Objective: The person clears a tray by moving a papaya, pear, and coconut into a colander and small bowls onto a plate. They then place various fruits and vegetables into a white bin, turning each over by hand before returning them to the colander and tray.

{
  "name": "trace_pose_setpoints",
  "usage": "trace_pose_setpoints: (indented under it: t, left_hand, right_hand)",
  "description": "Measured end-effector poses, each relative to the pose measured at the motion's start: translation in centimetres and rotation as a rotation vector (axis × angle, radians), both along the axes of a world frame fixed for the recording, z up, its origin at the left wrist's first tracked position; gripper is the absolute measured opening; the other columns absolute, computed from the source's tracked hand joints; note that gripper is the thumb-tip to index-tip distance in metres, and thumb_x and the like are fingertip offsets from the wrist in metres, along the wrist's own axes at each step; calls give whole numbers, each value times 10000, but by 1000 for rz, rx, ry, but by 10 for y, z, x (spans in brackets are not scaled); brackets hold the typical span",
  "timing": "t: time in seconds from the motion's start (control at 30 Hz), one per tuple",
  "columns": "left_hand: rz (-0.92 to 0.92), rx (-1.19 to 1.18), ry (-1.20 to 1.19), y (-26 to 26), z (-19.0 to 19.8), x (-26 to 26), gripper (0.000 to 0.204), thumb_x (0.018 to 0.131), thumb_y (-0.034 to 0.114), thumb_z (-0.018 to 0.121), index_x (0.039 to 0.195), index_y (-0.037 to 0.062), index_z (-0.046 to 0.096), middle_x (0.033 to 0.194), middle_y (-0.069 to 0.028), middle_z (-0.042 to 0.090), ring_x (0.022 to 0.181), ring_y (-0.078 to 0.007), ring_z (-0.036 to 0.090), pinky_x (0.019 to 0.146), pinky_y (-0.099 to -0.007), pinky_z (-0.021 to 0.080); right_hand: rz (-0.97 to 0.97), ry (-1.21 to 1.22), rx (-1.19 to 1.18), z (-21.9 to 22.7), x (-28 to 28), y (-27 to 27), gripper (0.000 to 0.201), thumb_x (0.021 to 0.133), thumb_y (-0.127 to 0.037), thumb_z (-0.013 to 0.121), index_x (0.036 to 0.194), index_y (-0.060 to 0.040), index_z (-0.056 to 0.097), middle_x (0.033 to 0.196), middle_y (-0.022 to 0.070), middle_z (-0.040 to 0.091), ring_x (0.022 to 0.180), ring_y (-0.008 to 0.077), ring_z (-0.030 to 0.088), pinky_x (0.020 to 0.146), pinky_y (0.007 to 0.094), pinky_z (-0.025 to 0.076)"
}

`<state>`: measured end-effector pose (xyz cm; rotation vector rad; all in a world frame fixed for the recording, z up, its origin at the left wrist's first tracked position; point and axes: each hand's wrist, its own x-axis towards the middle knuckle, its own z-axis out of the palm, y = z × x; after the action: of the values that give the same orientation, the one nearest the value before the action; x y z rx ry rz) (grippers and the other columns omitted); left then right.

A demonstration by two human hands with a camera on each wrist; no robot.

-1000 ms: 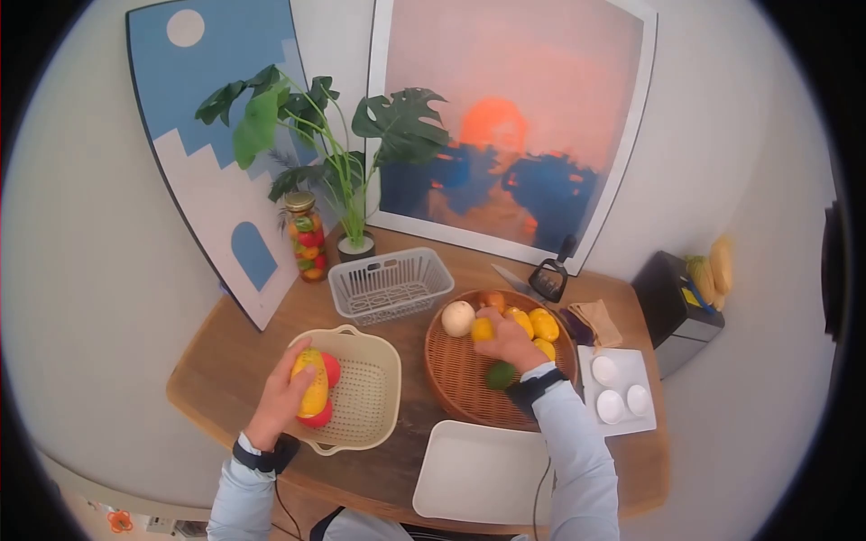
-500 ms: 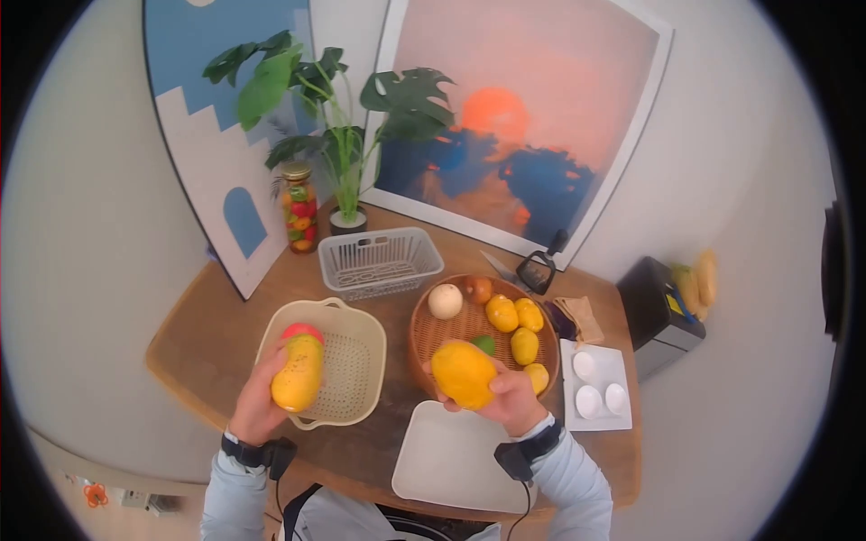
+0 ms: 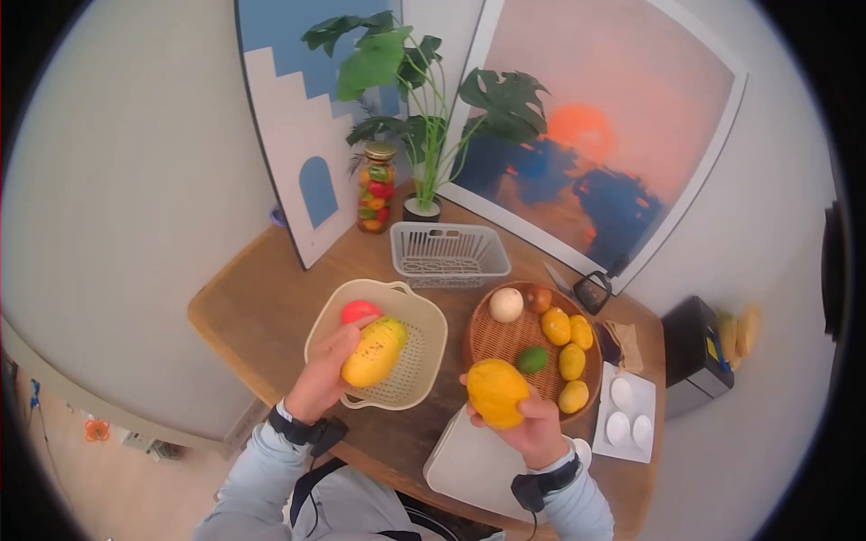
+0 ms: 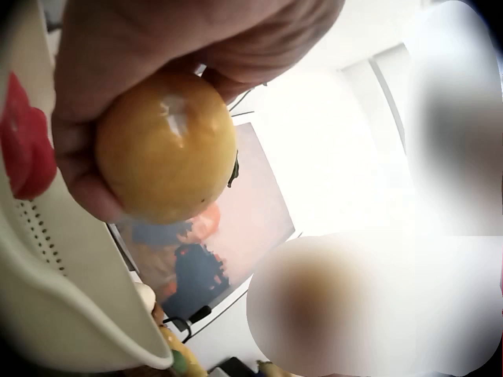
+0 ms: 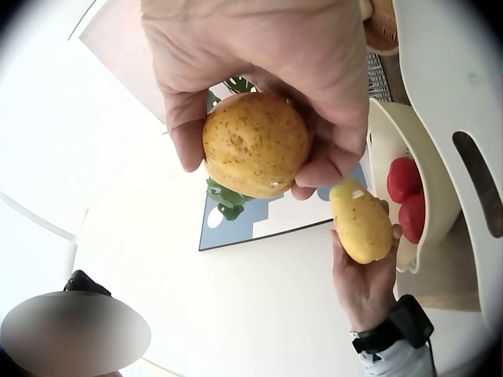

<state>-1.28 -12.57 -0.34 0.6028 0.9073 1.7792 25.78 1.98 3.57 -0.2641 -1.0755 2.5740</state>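
My left hand (image 3: 322, 372) grips a long yellow-green mango (image 3: 375, 353) above the near side of the cream basket (image 3: 437, 347), where a red fruit (image 3: 360, 312) shows behind it. In the right wrist view two red fruits (image 5: 405, 180) lie in that basket. My right hand (image 3: 532, 435) holds a rounder yellow mango (image 3: 497, 393), fingers and thumb around its sides, over the front of the round wicker basket (image 3: 471, 343). The two mangoes are held apart from each other.
In the wicker basket are a white round item (image 3: 506, 305), a green fruit (image 3: 532, 360) and several yellow fruits (image 3: 572, 362). A grey basket (image 3: 451, 261), a jar (image 3: 376, 189) and a plant stand behind. A white tray (image 3: 478, 460) lies in front, a white plate (image 3: 612, 444) at right.
The right hand has lifted a yellow mango out of the wicker basket and brought it toward the body. The left hand's mango has moved off the red fruits, and the head view has shifted.
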Motion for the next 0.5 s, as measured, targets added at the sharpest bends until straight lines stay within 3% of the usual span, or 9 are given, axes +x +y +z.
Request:
trace_pose_setpoints:
  t: [0.1,0.2,0.3,0.4,0.5]
  left_hand:
    - [238,-64,925,13,-39,-5,380,1013,183,539,1367,44,541,1299,-172,587,1186,-311,566,982,-395,462]
    - [211,-160,1148,12,-34,8,387,949,130,600,1319,20,571,1191,-205,592,1134,-360,548,981,-428,437]
    - [151,-137,1345,10,-51,8,383,923,140,626,1284,20,588,1132,-216,582,1081,-397,536,983,-458,421]
    - [163,-200,1393,5,-48,12,399,895,139,657,1268,12,592,1157,-223,582,1099,-414,530,994,-466,410]
    - [304,-139,1460,2,-20,22,385,891,148,686,1234,-5,605,1158,-216,586,1125,-371,544,972,-425,440]
  right_hand:
    - [16,27,0,-4,-3,0,759,764,-247,734,1428,-52,423,1367,196,532,1080,348,617,885,417,503]
    - [49,61,-38,-11,-4,1,775,773,-212,739,1451,-49,400,1391,194,516,1147,383,601,933,434,496]
    - [-20,-5,27,-4,-6,-6,853,723,-277,774,1443,-9,404,1434,238,473,1105,374,612,903,428,499]
    - [-14,28,28,-4,-7,-6,849,735,-236,779,1451,-8,384,1446,240,459,1154,391,597,945,444,495]
    - [-26,24,48,1,-8,-10,833,749,-191,781,1455,-15,374,1462,225,445,1191,385,583,1015,458,468]
